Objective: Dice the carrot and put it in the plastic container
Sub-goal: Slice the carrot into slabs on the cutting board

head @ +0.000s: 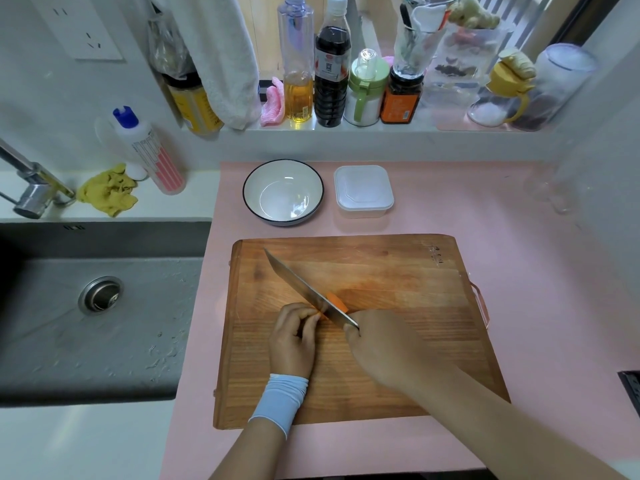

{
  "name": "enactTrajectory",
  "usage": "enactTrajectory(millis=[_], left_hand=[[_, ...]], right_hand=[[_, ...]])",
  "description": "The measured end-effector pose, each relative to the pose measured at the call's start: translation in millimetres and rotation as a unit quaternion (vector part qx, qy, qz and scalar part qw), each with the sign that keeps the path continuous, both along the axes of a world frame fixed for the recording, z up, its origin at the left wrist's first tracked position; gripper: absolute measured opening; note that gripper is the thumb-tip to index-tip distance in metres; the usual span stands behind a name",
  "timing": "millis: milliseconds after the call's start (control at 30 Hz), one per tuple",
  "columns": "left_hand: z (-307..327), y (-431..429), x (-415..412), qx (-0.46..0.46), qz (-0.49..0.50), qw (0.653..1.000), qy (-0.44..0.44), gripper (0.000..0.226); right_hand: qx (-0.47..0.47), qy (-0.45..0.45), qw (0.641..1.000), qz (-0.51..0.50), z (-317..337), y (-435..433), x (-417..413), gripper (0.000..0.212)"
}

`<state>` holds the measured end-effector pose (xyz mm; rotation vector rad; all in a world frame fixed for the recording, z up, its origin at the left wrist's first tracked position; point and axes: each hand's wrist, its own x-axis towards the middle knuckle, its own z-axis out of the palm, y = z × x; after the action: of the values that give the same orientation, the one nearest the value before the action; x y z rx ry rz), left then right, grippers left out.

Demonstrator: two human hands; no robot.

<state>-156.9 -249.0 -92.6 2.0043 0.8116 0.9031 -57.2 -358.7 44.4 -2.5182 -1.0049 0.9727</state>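
Note:
A small orange carrot piece (336,301) lies on the wooden cutting board (381,265). My left hand (294,337) pinches its near end with curled fingers. My right hand (381,344) grips the handle of a knife (298,285), whose blade runs diagonally up-left and rests across the carrot. The handle is hidden inside my fist. A square plastic container (363,190) with its lid on stands behind the board, to the right of a white bowl (283,191).
A dark sink (97,306) and tap (31,188) lie to the left. Bottles and jars (330,74) line the ledge at the back. A detergent bottle (149,150) and yellow cloth (107,192) sit behind the sink. A pink mat (519,237) covers the counter.

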Motion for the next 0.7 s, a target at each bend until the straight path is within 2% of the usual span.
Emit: enactTrajectory(millis=[267, 633, 700], left_hand=[[0, 0, 0, -0.004, 0.006, 1.000, 0.002, 0.014], [1, 0, 0, -0.014, 0.009, 1.000, 0.001, 0.014], [1, 0, 1, -0.014, 0.009, 1.000, -0.001, 0.014]], right_hand=[[-0.035, -0.005, 0.999, 0.000, 2, 8, 3, 0.025], [-0.052, -0.007, 0.999, -0.002, -5, 12, 1, 0.027], [-0.057, -0.016, 0.998, 0.010, -8, 16, 1, 0.034]])
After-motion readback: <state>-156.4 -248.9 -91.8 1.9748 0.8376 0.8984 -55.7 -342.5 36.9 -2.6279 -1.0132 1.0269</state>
